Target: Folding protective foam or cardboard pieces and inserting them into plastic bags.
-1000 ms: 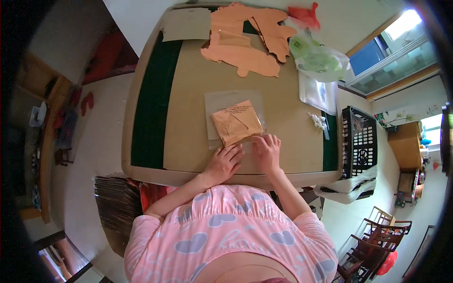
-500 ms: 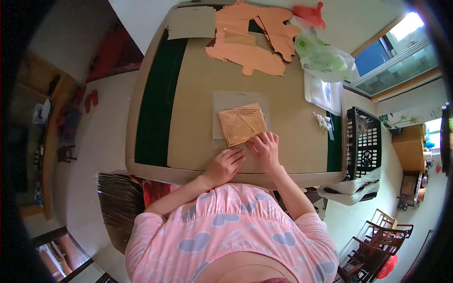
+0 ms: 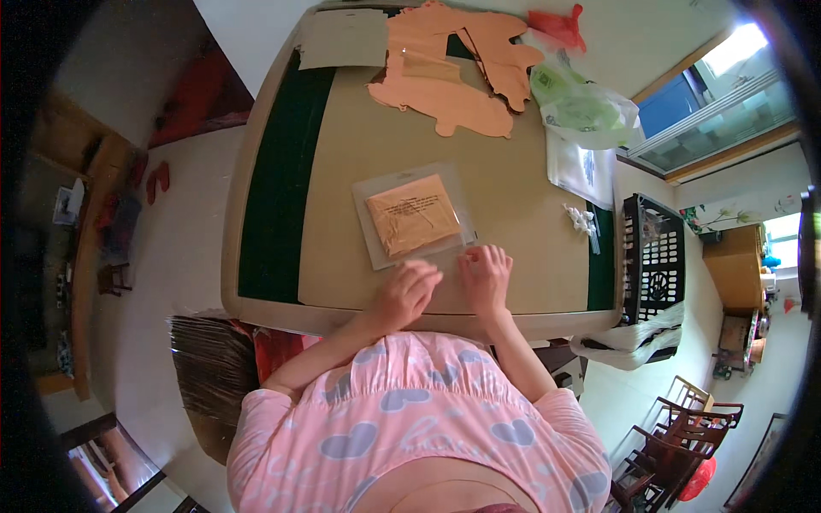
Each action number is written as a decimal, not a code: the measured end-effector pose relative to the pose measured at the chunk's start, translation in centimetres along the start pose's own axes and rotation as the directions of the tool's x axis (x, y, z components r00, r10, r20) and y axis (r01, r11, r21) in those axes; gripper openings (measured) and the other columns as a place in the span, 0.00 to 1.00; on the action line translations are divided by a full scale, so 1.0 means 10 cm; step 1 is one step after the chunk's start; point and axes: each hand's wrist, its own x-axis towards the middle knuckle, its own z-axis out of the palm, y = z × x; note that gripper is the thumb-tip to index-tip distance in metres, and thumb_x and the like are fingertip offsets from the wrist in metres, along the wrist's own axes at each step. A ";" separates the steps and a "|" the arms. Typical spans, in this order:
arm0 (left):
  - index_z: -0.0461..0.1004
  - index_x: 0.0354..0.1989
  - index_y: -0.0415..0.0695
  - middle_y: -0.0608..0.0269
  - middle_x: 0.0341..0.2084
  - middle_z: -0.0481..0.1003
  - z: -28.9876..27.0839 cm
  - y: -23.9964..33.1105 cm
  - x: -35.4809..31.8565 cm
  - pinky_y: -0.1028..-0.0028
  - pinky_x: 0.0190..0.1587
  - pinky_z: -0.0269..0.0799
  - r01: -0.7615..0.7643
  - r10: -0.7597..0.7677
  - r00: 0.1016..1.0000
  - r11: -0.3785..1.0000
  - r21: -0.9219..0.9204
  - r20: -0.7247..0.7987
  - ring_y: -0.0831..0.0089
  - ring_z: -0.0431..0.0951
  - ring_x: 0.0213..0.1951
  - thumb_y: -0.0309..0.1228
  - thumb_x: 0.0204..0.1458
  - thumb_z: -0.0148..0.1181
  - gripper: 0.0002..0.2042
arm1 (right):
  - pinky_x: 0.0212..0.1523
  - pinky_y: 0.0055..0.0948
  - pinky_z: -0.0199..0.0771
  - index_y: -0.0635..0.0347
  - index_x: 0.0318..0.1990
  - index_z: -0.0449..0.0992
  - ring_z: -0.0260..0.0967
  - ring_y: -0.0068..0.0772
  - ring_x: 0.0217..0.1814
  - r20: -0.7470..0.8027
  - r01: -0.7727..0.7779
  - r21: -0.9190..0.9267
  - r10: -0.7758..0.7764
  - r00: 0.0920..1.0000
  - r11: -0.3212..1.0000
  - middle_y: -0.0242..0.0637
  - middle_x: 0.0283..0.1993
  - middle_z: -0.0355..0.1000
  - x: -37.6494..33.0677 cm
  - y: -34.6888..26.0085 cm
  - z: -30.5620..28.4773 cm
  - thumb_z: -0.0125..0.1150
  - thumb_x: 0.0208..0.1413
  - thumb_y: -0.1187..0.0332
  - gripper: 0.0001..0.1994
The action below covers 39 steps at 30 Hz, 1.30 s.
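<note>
A clear plastic bag lies flat in the middle of the table with a folded tan piece inside it. My left hand rests fingers curled on the bag's near edge. Beside it, my right hand presses down at the bag's near right corner. Both hands sit close to the table's front edge.
Several orange-pink cut shapes and a grey sheet lie at the table's far end. Green-tinted plastic bags and a clear packet sit at the right, near small white bits. A black basket stands off the right edge.
The bag with the tan piece now lies flatter and squarer on the table. Both hands have shifted slightly toward me along its near edge.
</note>
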 end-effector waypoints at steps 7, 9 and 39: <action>0.68 0.60 0.55 0.58 0.62 0.61 0.27 -0.58 0.40 0.41 0.61 0.50 0.142 -0.193 0.978 0.893 0.428 0.078 0.56 0.58 0.64 0.38 0.55 0.57 0.22 | 0.44 0.38 0.61 0.53 0.31 0.72 0.67 0.38 0.40 -0.011 -0.013 -0.096 0.012 1.000 0.995 0.34 0.31 0.68 -0.02 0.16 0.04 0.64 0.50 0.65 0.07; 0.68 0.59 0.56 0.60 0.63 0.61 0.25 -0.58 0.42 0.40 0.62 0.50 0.134 -0.204 0.972 0.892 0.431 0.119 0.56 0.56 0.66 0.38 0.55 0.56 0.22 | 0.44 0.39 0.60 0.52 0.30 0.71 0.67 0.39 0.39 -0.019 -0.005 -0.090 0.003 1.000 0.996 0.34 0.31 0.68 -0.01 0.14 0.05 0.64 0.50 0.64 0.07; 0.70 0.57 0.55 0.61 0.63 0.61 0.21 -0.62 0.47 0.43 0.63 0.49 0.039 -0.116 0.974 0.931 0.363 0.194 0.58 0.57 0.66 0.40 0.57 0.53 0.19 | 0.46 0.37 0.58 0.42 0.60 0.70 0.63 0.32 0.39 0.094 0.127 -0.174 -0.112 0.989 0.976 0.31 0.32 0.63 -0.12 0.03 -0.04 0.59 0.48 0.73 0.28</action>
